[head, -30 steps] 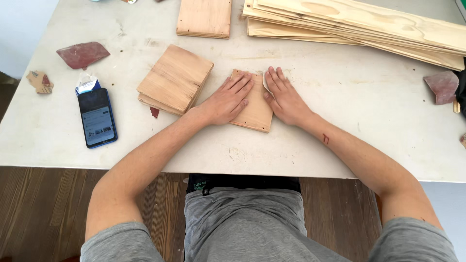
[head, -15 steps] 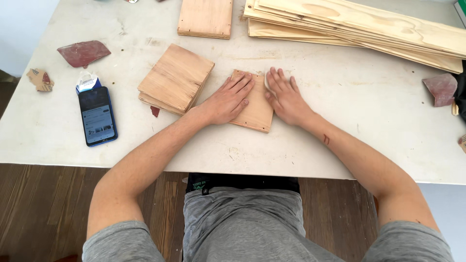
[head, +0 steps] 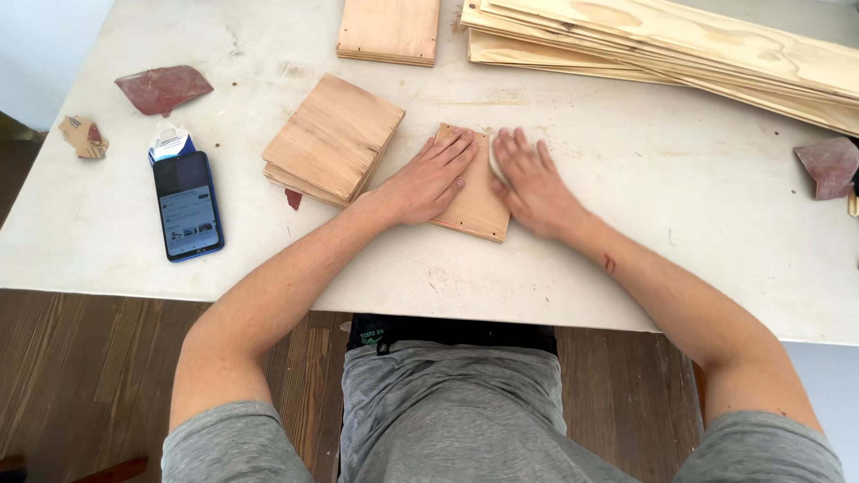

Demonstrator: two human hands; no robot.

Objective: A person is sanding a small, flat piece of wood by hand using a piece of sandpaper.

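A small flat wood piece [head: 474, 192] lies on the white table [head: 698, 215], right in front of the person. The left hand [head: 428, 182] rests flat on it, fingers spread and open. The right hand [head: 534, 183] presses down at the right edge of the piece, fingers out flat over a small pale pad [head: 493, 159] — only a bit of the pad shows, so what it is cannot be told.

Just to the left sits a stack of wood squares [head: 333, 139], close to the left wrist but not touching it. Further left lies a blue phone [head: 187, 205] with a small packet [head: 169, 143] at its top. Two reddish sanding sheets lie out at the sides — one far left [head: 163, 88], one far right [head: 829, 165]. Long boards [head: 680, 45] are piled at the back, with another wood panel [head: 389, 29] beside them.

Since half a second ago, the right hand has slid a little up along the edge and looks blurry. The left hand has stayed put.
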